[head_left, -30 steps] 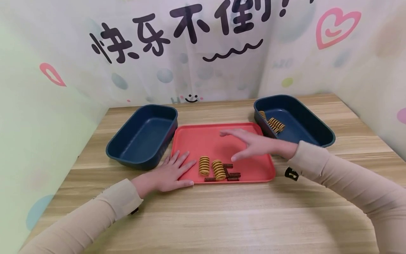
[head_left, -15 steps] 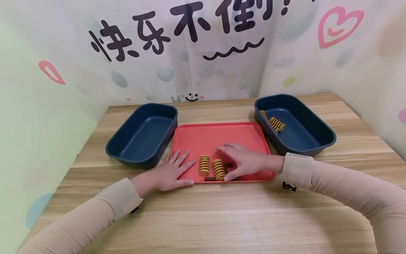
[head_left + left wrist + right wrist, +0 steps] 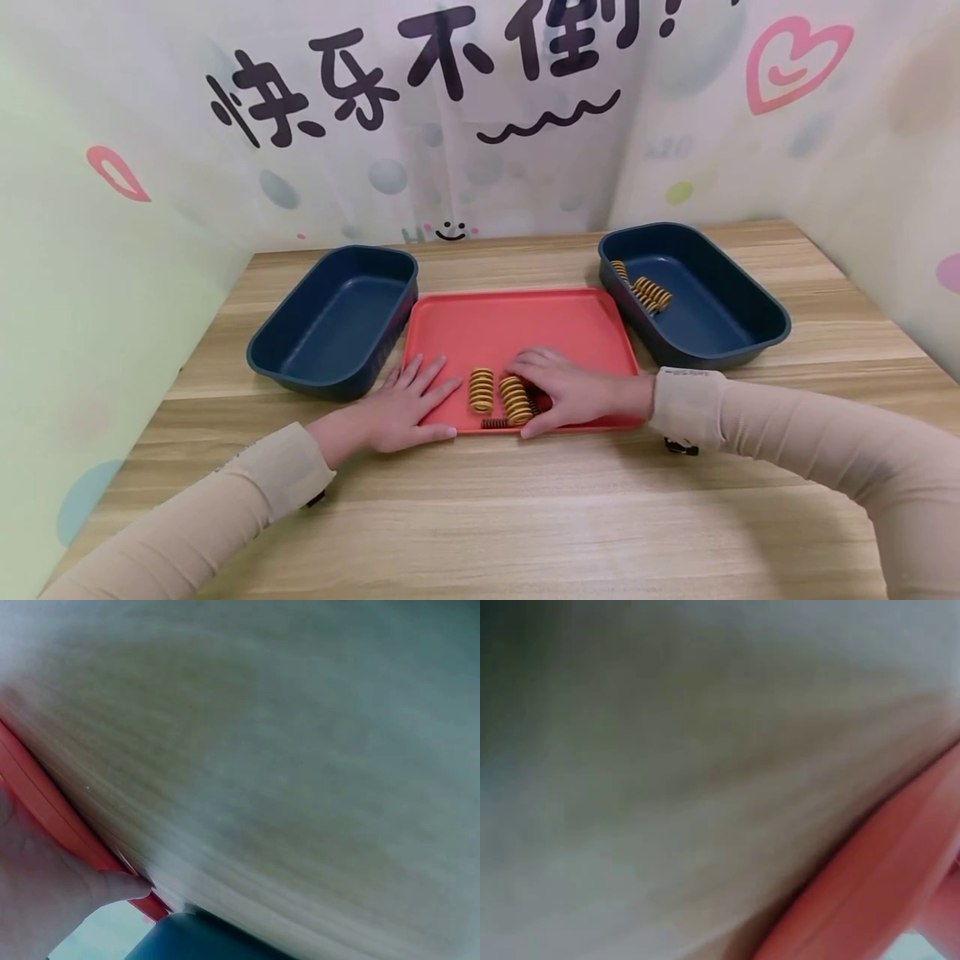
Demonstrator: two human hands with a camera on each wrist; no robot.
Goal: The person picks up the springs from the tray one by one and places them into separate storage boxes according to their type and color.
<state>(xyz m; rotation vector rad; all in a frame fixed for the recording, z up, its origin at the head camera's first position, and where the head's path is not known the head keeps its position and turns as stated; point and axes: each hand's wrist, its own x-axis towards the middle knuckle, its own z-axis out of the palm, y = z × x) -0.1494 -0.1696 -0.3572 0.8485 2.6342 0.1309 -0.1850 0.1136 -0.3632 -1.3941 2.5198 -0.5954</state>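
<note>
On the red tray (image 3: pixel 517 321), my left hand (image 3: pixel 401 412) lies with spread, straight fingers over the near left corner; in the left wrist view its thumb side (image 3: pixel 45 892) rests along the tray rim. Right of it stands one yellow coil spring (image 3: pixel 482 392). My right hand (image 3: pixel 566 387) is curved round a second yellow coil spring (image 3: pixel 516 400), fingers at its far end and thumb at its near end by the rim. A small dark spring (image 3: pixel 495 423) lies at the tray's near edge. Other dark springs are mostly hidden under the right hand.
A dark blue bin (image 3: pixel 300 383) stands left of the tray with nothing visible in it. Another dark blue bin (image 3: pixel 750 350), at the right, holds several yellow springs (image 3: pixel 651 293). Wooden table (image 3: pixel 480 517) surrounds them, with a printed cloth (image 3: pixel 525 183) behind.
My right hand has come down and toward me from above the tray, its fingers closing in around the right yellow spring and covering most dark springs. The left hand stays put.
</note>
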